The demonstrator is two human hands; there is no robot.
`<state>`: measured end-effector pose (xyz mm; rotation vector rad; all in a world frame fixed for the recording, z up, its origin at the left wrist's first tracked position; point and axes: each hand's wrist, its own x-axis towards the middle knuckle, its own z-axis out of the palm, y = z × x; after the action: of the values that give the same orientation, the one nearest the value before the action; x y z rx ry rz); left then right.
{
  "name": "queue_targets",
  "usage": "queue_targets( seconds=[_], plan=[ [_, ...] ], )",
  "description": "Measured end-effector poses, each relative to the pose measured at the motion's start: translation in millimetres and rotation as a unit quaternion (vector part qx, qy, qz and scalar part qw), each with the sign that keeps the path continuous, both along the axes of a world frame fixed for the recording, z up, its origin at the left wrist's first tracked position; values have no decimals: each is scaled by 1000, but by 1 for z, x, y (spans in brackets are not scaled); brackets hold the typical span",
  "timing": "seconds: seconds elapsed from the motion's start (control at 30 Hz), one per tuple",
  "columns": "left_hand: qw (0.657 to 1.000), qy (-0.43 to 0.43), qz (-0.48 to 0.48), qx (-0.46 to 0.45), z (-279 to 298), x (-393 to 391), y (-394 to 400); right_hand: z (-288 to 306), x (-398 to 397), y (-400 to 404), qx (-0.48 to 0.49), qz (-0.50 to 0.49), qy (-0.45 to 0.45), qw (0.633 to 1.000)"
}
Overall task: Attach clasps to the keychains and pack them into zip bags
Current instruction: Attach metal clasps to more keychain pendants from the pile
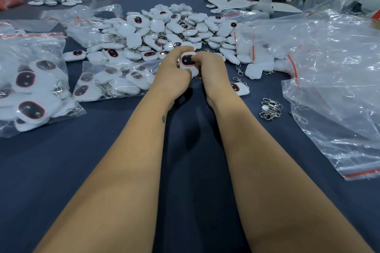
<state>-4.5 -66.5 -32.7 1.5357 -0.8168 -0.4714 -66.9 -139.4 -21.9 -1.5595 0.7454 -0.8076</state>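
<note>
Head view: a white keychain (187,61) sits gripped between both hands, left hand (174,72) and right hand (209,63) curled round it, above the desk (82,160), just before the keychain pile (164,31); loose clasps (270,108) lie right.

keychain (187,61): white, black oval, red rim | tablecloth (102,150): navy | zip bags (349,174): red strip
</note>
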Motion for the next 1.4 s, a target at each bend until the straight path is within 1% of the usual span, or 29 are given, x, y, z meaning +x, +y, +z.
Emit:
queue_targets(
  seconds=[0.2,0.3,0.43,0.63,0.73,0.97,1.17,1.4],
  plan=[
    [1000,12,-19,-13,-1,2,-3,-2,1,2,33,-13,-11,999],
    [999,26,-13,-19,-2,3,-4,-5,1,1,16,-8,-19,1000],
    [999,35,11,-6,-6,6,-6,-9,0,2,-22,21,-22,999],
    [996,91,13,-16,-5,5,-8,-11,2,2,-43,19,-15,999],
    [996,90,17,-10,-5,5,-8,-11,3,3,-52,10,-5,999],
    [997,71,32,-6,-6,6,-7,-9,3,4,-27,0,-12,1000],
    [999,32,39,-2,-7,8,-6,-9,2,3,-8,1,-18,1000],
    [998,21,50,-9,-7,4,-6,-9,2,2,-15,-1,-9,1000]
  ],
)
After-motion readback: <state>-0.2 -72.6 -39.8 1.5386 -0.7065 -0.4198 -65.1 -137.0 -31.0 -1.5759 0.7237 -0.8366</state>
